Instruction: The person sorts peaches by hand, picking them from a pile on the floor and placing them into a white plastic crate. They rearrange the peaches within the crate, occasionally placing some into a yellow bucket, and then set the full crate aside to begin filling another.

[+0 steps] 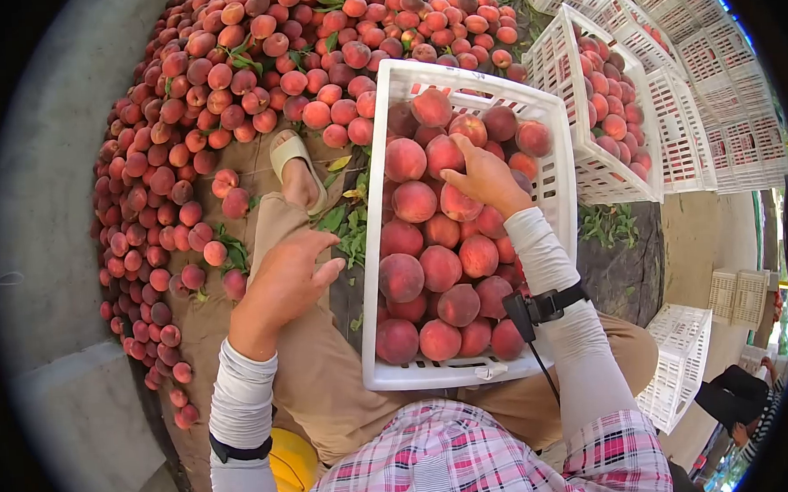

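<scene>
A white plastic crate (371,273) full of red peaches (441,267) rests in front of me against my lap. My right hand (486,182) reaches into it, thumb and forefinger around the edge of one peach (441,154) in the upper part of the crate. The other fingertips are partly hidden. Left of the crate, my left hand (292,281) hovers above my knee, fingers stretched out and thumb apart, with nothing in it. A large heap of loose peaches (186,106) covers the ground ahead and to the left.
Another peach-filled crate (573,106) stands ahead on the right, beside stacked white crates (712,83). A white crate (680,357) sits to my right. Green leaves (351,235) lie by my sandalled foot (299,175). Another person (744,407) is at the far right edge.
</scene>
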Motion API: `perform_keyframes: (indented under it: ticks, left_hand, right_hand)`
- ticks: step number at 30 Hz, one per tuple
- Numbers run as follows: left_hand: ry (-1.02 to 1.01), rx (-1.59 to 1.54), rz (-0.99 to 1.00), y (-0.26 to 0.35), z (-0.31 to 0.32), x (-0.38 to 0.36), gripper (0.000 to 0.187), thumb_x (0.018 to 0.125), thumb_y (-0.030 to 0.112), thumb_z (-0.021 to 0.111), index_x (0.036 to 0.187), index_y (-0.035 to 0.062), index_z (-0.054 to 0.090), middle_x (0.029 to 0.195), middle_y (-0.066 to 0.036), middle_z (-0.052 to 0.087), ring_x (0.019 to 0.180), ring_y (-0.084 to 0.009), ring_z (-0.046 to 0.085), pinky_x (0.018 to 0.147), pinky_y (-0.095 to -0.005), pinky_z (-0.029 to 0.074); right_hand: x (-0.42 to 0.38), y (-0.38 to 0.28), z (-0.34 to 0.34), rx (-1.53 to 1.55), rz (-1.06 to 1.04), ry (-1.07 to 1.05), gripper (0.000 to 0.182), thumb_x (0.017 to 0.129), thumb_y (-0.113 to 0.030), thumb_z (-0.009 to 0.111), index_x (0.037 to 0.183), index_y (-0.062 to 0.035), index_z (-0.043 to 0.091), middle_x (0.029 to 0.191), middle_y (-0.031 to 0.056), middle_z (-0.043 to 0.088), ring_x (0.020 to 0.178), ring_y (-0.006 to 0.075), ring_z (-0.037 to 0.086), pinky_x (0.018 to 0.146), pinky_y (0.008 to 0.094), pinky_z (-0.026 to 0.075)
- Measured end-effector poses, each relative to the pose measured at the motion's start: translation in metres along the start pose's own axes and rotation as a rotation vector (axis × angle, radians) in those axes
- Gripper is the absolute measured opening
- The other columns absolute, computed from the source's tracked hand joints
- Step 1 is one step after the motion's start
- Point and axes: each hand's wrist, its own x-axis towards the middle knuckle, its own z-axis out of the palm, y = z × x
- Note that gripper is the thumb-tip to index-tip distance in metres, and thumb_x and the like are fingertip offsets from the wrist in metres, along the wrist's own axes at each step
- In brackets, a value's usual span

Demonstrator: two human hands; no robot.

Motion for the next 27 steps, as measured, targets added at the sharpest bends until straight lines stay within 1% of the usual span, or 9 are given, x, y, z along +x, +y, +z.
perform_keyframes:
  ticks: [5,7,10,12,14,17,19,21,27]
  left_hand:
    - [0.032,-0.036,-0.018,-0.004,-0.008,0.013,0.034,0.088,0.015,0.065,0.117,-0.0024,0.061,0.113,-0.018,0.064,0.104,-0.0302,0.062,0.091,-0.0365,0.047]
    - [0.044,0.053,0.077,-0.014,-0.021,0.033,0.037,0.087,0.021,0.066,0.117,-0.0007,0.061,0.106,-0.021,0.065,0.1,-0.036,0.062,0.086,-0.0404,0.049]
    - [-0.062,-0.031,-0.042,-0.025,-0.026,0.084,0.048,0.087,0.027,0.067,0.119,-0.0056,0.056,0.114,-0.027,0.061,0.101,-0.0397,0.062,0.086,-0.0425,0.049]
    - [0.032,0.091,0.011,-0.031,-0.007,0.124,0.055,0.086,0.034,0.067,0.12,-0.0068,0.051,0.113,-0.032,0.059,0.099,-0.0436,0.062,0.085,-0.0451,0.049]
    - [0.091,0.102,-0.11,-0.009,0.014,0.15,0.054,0.086,0.035,0.064,0.118,-0.0051,0.047,0.111,-0.032,0.058,0.099,-0.0446,0.061,0.084,-0.0483,0.049]
    - [0.32,0.061,-0.142,-0.003,0.065,0.172,0.043,0.09,0.031,0.059,0.113,-0.0026,0.046,0.107,-0.029,0.061,0.095,-0.0446,0.063,0.08,-0.0515,0.048]
    - [0.35,0.03,-0.203,0.006,0.072,0.172,0.037,0.09,0.028,0.057,0.11,-0.0011,0.045,0.102,-0.028,0.063,0.092,-0.045,0.063,0.079,-0.0528,0.048]
    - [0.372,0.007,-0.264,0.006,0.072,0.174,0.031,0.091,0.025,0.055,0.106,0.0005,0.044,0.097,-0.027,0.064,0.088,-0.0454,0.063,0.077,-0.054,0.048]
    - [0.403,0.051,-0.227,0.007,0.073,0.173,0.027,0.091,0.022,0.055,0.105,0.0012,0.045,0.089,-0.025,0.065,0.082,-0.0456,0.063,0.073,-0.0546,0.048]
  right_hand:
    - [0.006,-0.003,0.001,0.001,0.061,0.003,0.07,0.085,-0.039,0.064,0.135,0.0032,0.04,0.094,0.0261,0.067,0.09,0.0393,0.066,0.081,0.0472,0.052]
    - [0.007,-0.001,0.003,0.009,0.099,-0.046,0.065,0.086,-0.039,0.063,0.132,0.0022,0.043,0.094,0.0262,0.067,0.09,0.0407,0.066,0.079,0.0488,0.052]
    - [0.004,0.003,0.009,-0.013,0.116,-0.03,0.056,0.086,-0.038,0.062,0.124,0.0016,0.048,0.094,0.0247,0.068,0.089,0.0402,0.066,0.076,0.0498,0.052]
    - [0.003,0.001,0.004,-0.045,0.076,0.004,0.053,0.087,-0.038,0.063,0.12,0.0018,0.051,0.094,0.0258,0.067,0.089,0.0417,0.065,0.076,0.0501,0.051]
    - [0.011,-0.013,-0.014,-0.089,0.118,0.036,0.045,0.086,-0.037,0.065,0.11,0.0003,0.058,0.094,0.0235,0.068,0.089,0.0411,0.066,0.077,0.049,0.051]
    - [0.036,-0.013,-0.024,0.082,0.081,0.192,0.045,0.084,-0.036,0.068,0.111,-0.0012,0.059,0.093,0.0211,0.068,0.089,0.0393,0.066,0.078,0.0472,0.052]
    - [0.06,-0.006,-0.019,0.06,0.115,0.17,0.05,0.082,-0.036,0.07,0.115,0.0004,0.058,0.093,0.0194,0.069,0.089,0.0379,0.066,0.079,0.0455,0.052]
    - [0.079,-0.001,-0.009,-0.015,0.022,0.321,0.05,0.083,-0.036,0.069,0.113,0.0012,0.058,0.094,0.019,0.069,0.089,0.0375,0.067,0.078,0.0457,0.052]
    - [0.099,-0.006,-0.002,-0.048,0.114,0.145,0.066,0.074,-0.048,0.073,0.116,0.0007,0.055,0.103,0.0217,0.068,0.097,0.0378,0.066,0.084,0.0472,0.052]
